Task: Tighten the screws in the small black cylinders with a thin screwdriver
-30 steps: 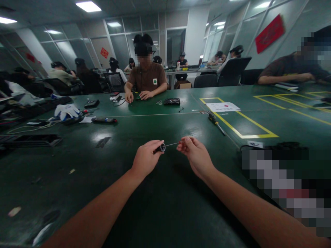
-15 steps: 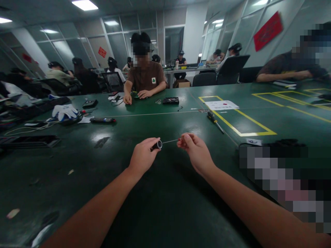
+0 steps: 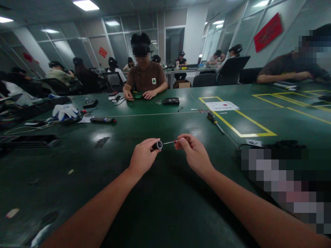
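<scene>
Near the middle of the view, my left hand [image 3: 143, 155] is closed around a short black cylinder [image 3: 157, 145] with a shiny ring at its end, like a small flashlight body. That ringed end faces me and to the right. My right hand [image 3: 194, 150] pinches a thin metal rod [image 3: 169, 142] with a bit of red at the fingertips. The rod points left to the cylinder's end; I cannot tell whether its tip touches. Most of the rod's held end is hidden by my fingers. Both hands are above the green table [image 3: 155, 206].
A yellow-and-black screwdriver [image 3: 215, 122] lies beyond my right hand, beside a yellow tape frame and a white paper sheet [image 3: 221, 105]. A dark pen-shaped tool [image 3: 102, 120] and white gloves [image 3: 64, 112] lie to the left. Across the table a co-worker [image 3: 146, 77] handles a green board.
My right hand has shifted slightly left and turned a little, and less of the rod shows between the hands. The cylinder's end now faces me a bit more.
</scene>
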